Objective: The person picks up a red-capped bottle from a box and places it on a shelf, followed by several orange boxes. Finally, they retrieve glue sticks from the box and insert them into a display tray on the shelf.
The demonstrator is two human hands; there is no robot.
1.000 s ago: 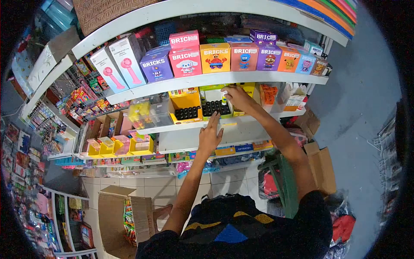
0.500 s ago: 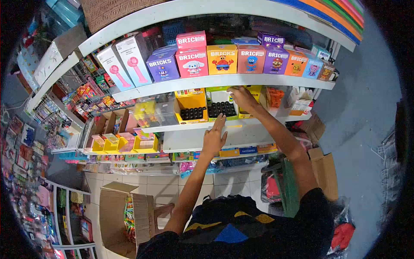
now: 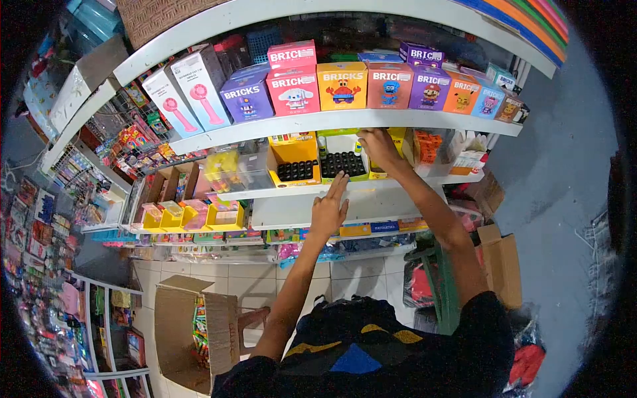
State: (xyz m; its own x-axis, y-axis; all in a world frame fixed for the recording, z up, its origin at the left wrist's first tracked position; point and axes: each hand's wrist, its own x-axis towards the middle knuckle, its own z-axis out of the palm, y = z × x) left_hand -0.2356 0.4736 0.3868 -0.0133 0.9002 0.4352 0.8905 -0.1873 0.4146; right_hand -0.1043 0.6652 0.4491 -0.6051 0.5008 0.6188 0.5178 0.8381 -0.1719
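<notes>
My left hand (image 3: 330, 207) reaches up to the front edge of a green-and-white display box (image 3: 346, 178). Its fingers are stretched out, with the tips at the box's front lip. Rows of black-capped sticks (image 3: 343, 164) stand inside that box. My right hand (image 3: 383, 151) is at the box's back right corner, fingers curled; what they hold, if anything, is hidden. Just left of those fingers is a small white-and-green stick (image 3: 358, 147). To the left stands a yellow display box (image 3: 292, 156) with similar black-capped sticks. Another yellow box (image 3: 398, 141) is partly hidden behind my right hand.
Above is a white shelf (image 3: 345, 121) lined with BRICKS boxes (image 3: 342, 86). A clear plastic container (image 3: 249, 171) stands left of the display boxes, an orange-red pack (image 3: 428, 147) to the right. On the floor are an open carton (image 3: 182, 335) and a green stool-like object (image 3: 446, 285).
The view has shifted slightly. My right hand has moved a little right along the back of the box, uncovering more of the small stick. My left hand stays at the front lip.
</notes>
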